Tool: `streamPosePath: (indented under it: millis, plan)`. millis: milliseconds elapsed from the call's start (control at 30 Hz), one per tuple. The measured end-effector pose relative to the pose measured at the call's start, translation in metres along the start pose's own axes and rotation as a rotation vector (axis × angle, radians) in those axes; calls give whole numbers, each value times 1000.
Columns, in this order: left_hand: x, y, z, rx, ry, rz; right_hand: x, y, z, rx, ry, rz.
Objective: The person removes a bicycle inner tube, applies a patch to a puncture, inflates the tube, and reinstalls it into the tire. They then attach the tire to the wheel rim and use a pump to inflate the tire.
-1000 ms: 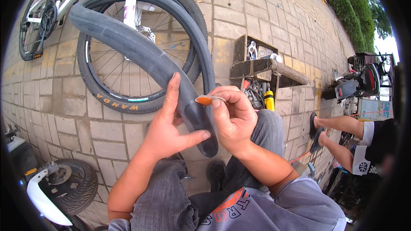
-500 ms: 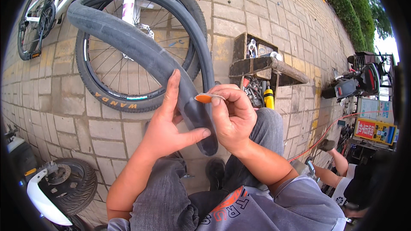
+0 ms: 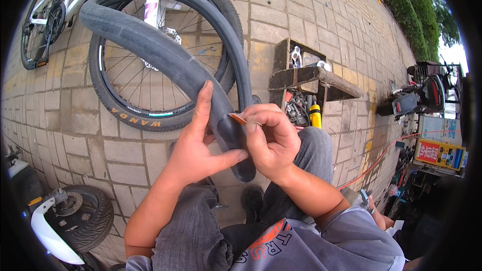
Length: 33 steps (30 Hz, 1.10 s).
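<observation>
A grey-black bicycle inner tube [image 3: 165, 50], puffed up with air, loops from the wheel down to my hands. My left hand [image 3: 193, 148] grips it from the left, with the thumb across its top and the other fingers partly hidden beneath. A smooth darker spot [image 3: 231, 129] shows on the stretch between my hands. Between thumb and fingers my right hand [image 3: 273, 138] pinches a small orange patch [image 3: 238, 118] with a pale backing. The patch's far end is tilted down at the tube beside the dark spot; whether they touch I cannot tell.
A white bicycle's wheel [image 3: 114, 105] lies under the tube. A wooden toolbox [image 3: 321, 78] with tools and a yellow bottle [image 3: 315, 116] stands to the right. At lower left is a scooter wheel [image 3: 93, 216]; a parked motorbike [image 3: 419, 99] is far right.
My right hand has tipped the patch, so its orange face looks narrower and its end sits lower by the tube. My left hand stays put. The person at right has shifted away.
</observation>
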<state>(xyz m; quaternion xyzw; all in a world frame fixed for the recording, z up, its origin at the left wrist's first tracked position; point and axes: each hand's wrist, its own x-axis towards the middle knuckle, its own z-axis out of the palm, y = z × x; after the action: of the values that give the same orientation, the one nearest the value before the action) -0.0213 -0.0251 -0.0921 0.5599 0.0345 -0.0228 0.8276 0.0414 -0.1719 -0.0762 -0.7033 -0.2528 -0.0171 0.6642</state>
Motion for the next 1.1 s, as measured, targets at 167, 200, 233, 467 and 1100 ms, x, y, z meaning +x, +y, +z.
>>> streamPosePath:
  millis: [167, 200, 233, 467, 1100]
  plan:
    - [0, 1, 1, 44, 27, 27, 3, 0, -6, -144, -117, -141]
    - [0, 1, 1, 54, 31, 27, 4, -1, -7, -170, -137, -167]
    - [1, 1, 1, 60, 31, 27, 4, -1, -7, -184, -145, -183]
    - [2, 1, 2, 64, 40, 36, 6, -4, -5, -258, -173, -231]
    - [1, 4, 4, 109, 65, -7, 8, -11, -2, -435, -263, -336]
